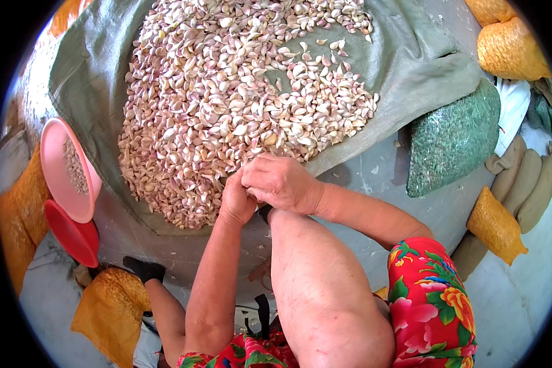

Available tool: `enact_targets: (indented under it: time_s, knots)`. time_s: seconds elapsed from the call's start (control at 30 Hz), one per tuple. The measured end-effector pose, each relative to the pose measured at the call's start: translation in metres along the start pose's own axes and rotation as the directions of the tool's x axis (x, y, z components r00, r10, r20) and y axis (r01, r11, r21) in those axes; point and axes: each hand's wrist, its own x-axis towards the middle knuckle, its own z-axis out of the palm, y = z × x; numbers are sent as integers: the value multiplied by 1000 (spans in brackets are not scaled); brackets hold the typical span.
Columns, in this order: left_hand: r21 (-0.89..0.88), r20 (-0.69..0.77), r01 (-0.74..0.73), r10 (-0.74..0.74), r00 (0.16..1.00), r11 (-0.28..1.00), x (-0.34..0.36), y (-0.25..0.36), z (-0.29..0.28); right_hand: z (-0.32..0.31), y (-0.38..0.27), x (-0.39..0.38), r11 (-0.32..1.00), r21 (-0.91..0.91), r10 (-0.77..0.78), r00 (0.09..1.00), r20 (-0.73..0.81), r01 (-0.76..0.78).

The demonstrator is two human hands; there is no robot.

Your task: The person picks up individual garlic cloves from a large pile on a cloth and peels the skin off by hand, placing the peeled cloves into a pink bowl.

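Observation:
A wide heap of unpeeled garlic cloves (208, 116), white to purplish, lies on a grey-green cloth (405, 67). At the near edge of the heap my two hands meet, just beyond my raised knee. My left hand (237, 199) is closed, its fingers curled in toward the other hand. Over it bends my right hand (283, 183), also closed, with its fingertips against the left one's. Whatever is between the fingers is hidden by the hands themselves.
Left of the cloth, a pink basin (54, 161) holds some small cloves, with a red basin (73, 236) against it. Orange mesh sacks (113, 306) lie around. A stuffed green woven sack (454, 141) stands at the right, near several brown rolled sacks (521, 184).

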Motion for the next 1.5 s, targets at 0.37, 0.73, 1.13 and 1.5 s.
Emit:
enact_targets:
  time_s: [0.37, 0.73, 1.13, 1.5]
  knots:
    - [-331, -27, -486, 506, 862, 809, -19, 157, -122, -109, 94, -14, 792, -371, 363, 862, -353, -485]
    - [-171, -580, -774, 573, 580, 610, -93, 352, -247, -202, 173, 18, 665, -509, 287, 816, -502, -547]
    - [683, 148, -716, 933, 329, 144, -24, 180, -123, -231, 252, 119, 444, -422, 479, 607, -634, -790]
    - [585, 222, -767, 858, 463, 263, -19, 86, -21, -168, 185, 114, 654, -585, 198, 856, -478, -479]
